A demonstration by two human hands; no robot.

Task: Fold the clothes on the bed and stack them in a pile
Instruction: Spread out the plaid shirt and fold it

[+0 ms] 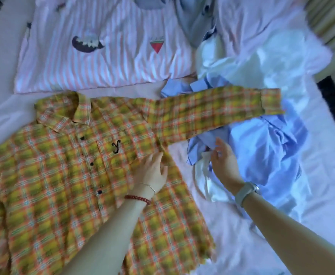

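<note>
The bed wears a pale pink sheet — rumpled toward 3 o'clock. A yellow plaid shirt lies face up from centre to 8 o'clock, one sleeve stretched toward 2 o'clock over a blue garment. The left hand presses it, fingers flat. The right hand hovers with relaxed, spread fingers. At 12 o'clock — a pink striped quilt; white clothes lie at 1 o'clock.

The only mark I can read is a black embroidered letter "Y" on the chest pocket of the plaid shirt.
</note>
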